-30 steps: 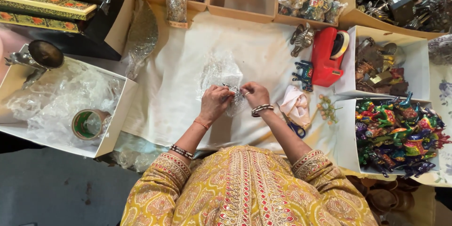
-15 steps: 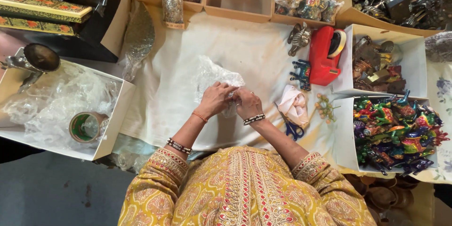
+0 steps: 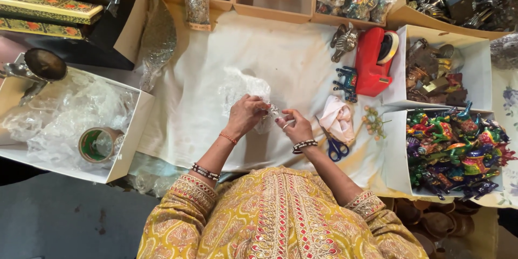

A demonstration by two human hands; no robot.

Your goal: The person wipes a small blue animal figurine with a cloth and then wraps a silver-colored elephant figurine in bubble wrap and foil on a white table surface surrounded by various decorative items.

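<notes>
My left hand [image 3: 246, 115] and my right hand [image 3: 294, 125] meet over the white cloth [image 3: 216, 59], both pinching a crumpled piece of clear plastic wrap [image 3: 244, 85] with a small object hidden inside it. The wrap trails up and to the left of my fingers. I wear bracelets on both wrists and yellow embroidered sleeves.
Blue-handled scissors [image 3: 335, 148] and a pale cloth bundle [image 3: 336, 118] lie right of my hands. A red tape dispenser [image 3: 372, 59] stands further back. A box [image 3: 129, 145] at left holds plastic wrap and a tape roll [image 3: 97, 144]. Boxes at right hold colourful figurines [image 3: 453, 145].
My hands have shifted slightly toward me and rightward, still working the plastic wrap. The wrap has bunched tighter around what my fingers hold.
</notes>
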